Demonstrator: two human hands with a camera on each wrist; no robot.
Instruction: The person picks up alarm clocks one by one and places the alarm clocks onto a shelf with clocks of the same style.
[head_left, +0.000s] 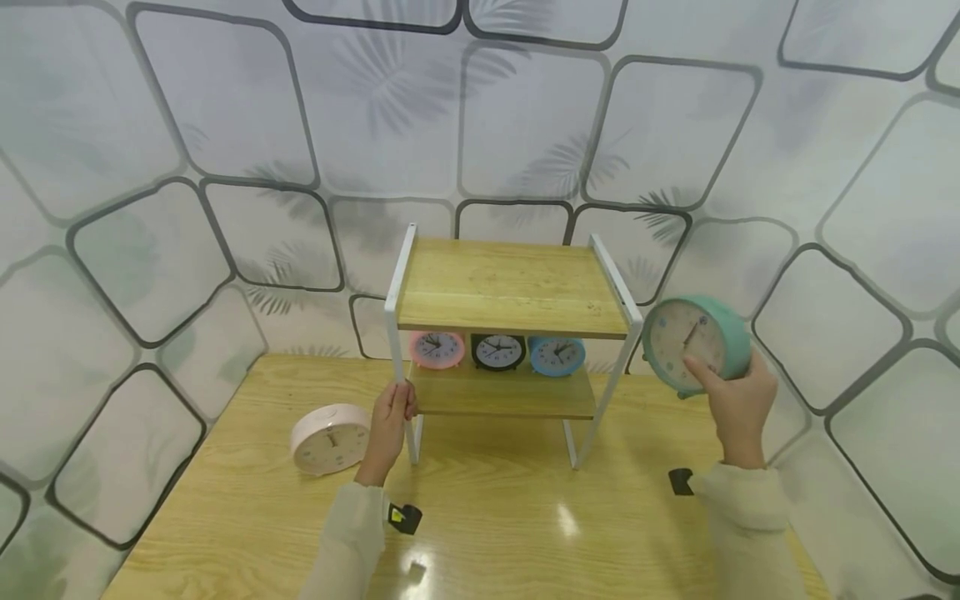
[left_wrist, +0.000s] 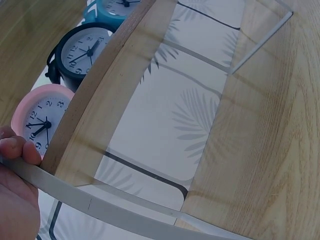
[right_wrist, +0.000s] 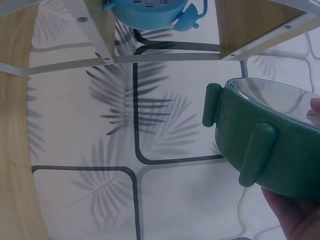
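Note:
A two-tier wooden shelf [head_left: 517, 287] with a white metal frame stands on the table. My left hand [head_left: 389, 429] grips its left front upright. In my right hand [head_left: 742, 408] is a round green alarm clock [head_left: 693, 343], held in the air to the right of the shelf, its face toward me. The right wrist view shows the green clock's two stubby feet [right_wrist: 258, 155]. On the lower tier, a pink clock [head_left: 437, 350], a black clock [head_left: 498, 352] and a blue clock [head_left: 557, 357] stand in a row.
A pale pink round clock [head_left: 330, 439] rests on the wooden table [head_left: 495, 517], left of my left hand. Behind the table and along both sides runs a patterned white wall covering [head_left: 525, 117]. The shelf's top board has nothing standing on it.

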